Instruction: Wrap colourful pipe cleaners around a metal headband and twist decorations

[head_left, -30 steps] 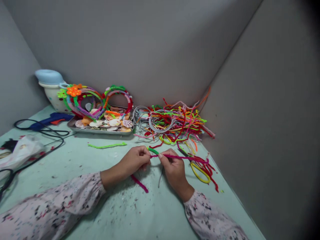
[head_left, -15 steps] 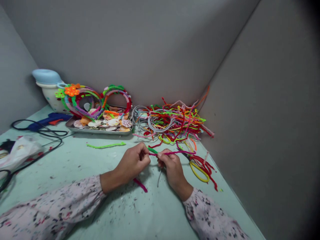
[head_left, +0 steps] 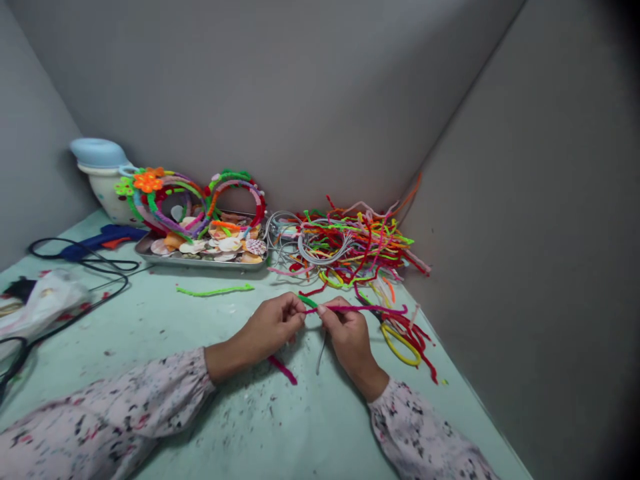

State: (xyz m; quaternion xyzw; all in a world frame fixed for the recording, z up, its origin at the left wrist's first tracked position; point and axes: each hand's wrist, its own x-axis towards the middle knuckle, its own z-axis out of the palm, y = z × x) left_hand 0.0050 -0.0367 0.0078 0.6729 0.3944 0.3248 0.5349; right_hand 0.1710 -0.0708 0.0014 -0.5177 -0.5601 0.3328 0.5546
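Note:
My left hand is closed in a pinch near the middle of the table, beside my right hand, also pinched. Between the two runs a magenta pipe cleaner, its free end reaching right past my right hand with a small bend at the tip. A short green wrapped stretch shows in the gap between my fingers. Below my right hand a bare grey wire hangs down. Under my left wrist a magenta fuzzy end sticks out; whether it joins the held piece is hidden.
Behind my hands, a metal tray holds shells and colourful wrapped hoops. A heap of pipe cleaners with wire coils lies right of it. Yellow-handled scissors, a lime pipe cleaner, a blue glue gun and a plastic bag lie around.
The magenta pipe cleaner's free end now stretches further right and straighter over the scissors. Both hands keep their pinch, and the whole view has shifted slightly.

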